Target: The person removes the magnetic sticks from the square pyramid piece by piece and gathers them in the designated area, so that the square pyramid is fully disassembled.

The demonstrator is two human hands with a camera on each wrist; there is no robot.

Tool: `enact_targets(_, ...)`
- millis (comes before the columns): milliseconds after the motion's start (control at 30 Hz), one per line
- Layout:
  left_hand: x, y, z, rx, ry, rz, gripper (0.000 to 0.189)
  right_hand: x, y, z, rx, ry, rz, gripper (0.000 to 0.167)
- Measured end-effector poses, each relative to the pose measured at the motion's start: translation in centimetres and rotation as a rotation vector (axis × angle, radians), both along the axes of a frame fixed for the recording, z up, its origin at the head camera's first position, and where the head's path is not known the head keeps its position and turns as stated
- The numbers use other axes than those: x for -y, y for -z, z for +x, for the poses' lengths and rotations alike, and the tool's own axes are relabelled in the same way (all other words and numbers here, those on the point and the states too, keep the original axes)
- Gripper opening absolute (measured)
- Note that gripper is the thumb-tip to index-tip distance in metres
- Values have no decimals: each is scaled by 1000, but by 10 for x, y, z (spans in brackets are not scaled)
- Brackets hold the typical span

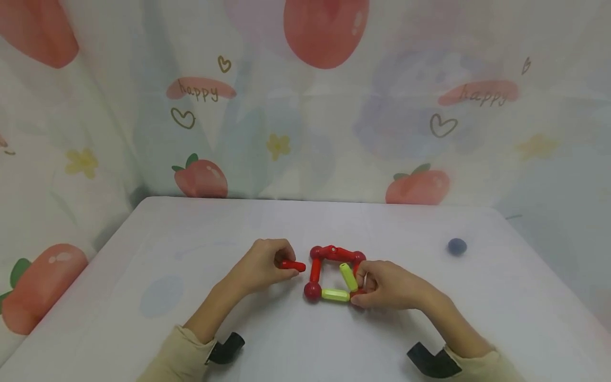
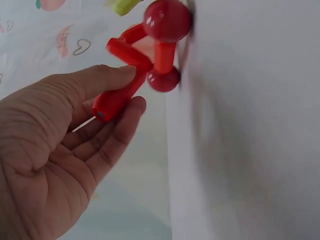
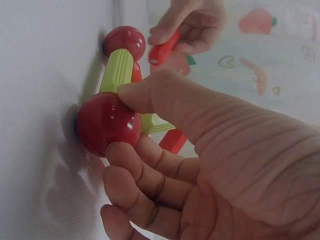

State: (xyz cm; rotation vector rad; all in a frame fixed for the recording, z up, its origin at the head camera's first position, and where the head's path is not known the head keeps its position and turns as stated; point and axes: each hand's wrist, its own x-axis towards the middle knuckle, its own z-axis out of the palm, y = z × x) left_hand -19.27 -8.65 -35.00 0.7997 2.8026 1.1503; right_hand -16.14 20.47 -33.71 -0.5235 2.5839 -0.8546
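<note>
My left hand (image 1: 264, 262) pinches a short red rod (image 2: 114, 102) between thumb and fingers, just left of a small frame of magnetic rods and balls. The frame has a red ball at its near left (image 1: 312, 291), another at its far left (image 1: 315, 252) and one at its far right (image 1: 358, 257). Thumb and fingertips of my right hand (image 1: 393, 284) grip the near right red ball (image 3: 107, 125). From that ball a yellow-green rod (image 1: 335, 295) runs along the front side. A second yellow-green rod (image 1: 347, 277) slants up from it. My right fingers partly hide the frame's right side.
A dark blue ball (image 1: 456, 246) sits apart on the white table (image 1: 391, 228), toward the right. Behind the table hangs a printed cloth (image 1: 315, 122). Black bent pieces stick out at the left cuff (image 1: 226, 348) and the right cuff (image 1: 431, 361).
</note>
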Motion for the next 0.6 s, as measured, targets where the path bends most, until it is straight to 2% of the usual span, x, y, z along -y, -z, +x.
enact_targets(167, 20, -11, 1, -72, -17, 87, 22, 0, 0, -1, 6, 6, -1, 30)
enact_targets(300, 44, -12, -2, -74, -62, 88, 23, 0, -2, -1, -19, 18, 22, 30)
enact_targets(500, 84, -2, -15, 8, -129, 77, 21, 0, -3, -2, -26, 48, 38, 30)
enact_targets(600, 98, 5, -24, 25, -134, 79, 19, -1, -2, -1, -22, 47, 31, 30)
